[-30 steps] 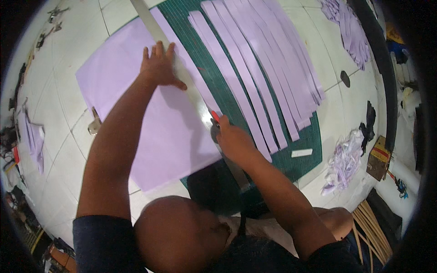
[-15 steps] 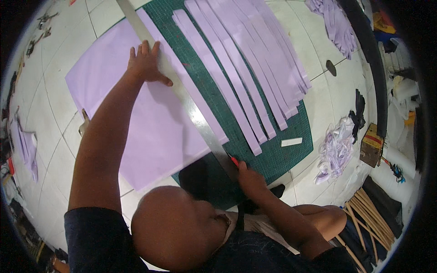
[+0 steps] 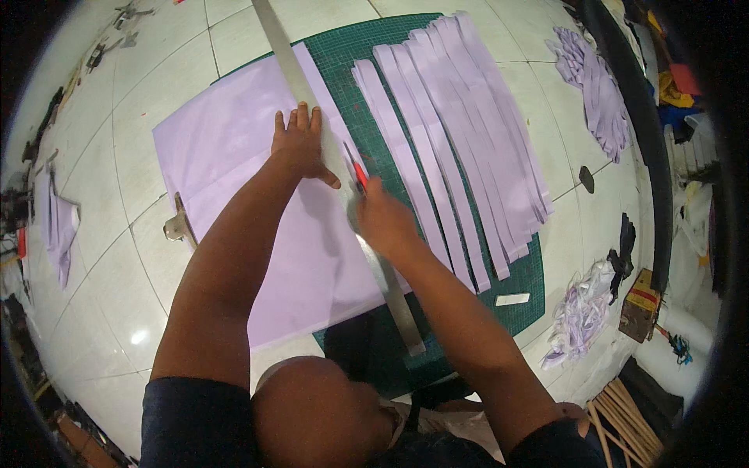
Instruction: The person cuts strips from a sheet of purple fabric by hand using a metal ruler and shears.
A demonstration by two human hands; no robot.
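Head: left hand spread on ruler; right hand, gripping cutter, has come nearer

The left hand lies on the ruler over the cloth; the right hand grips a cutter beside the ruler. Strips lie on the mat, a clip at the cloth's left.

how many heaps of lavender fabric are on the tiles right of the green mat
2: a bundle of lavender strips, upper right, and a tangled heap of lavender scraps, lower right, both off the green cutting mat. More could be hidden at the picture's dark rim.
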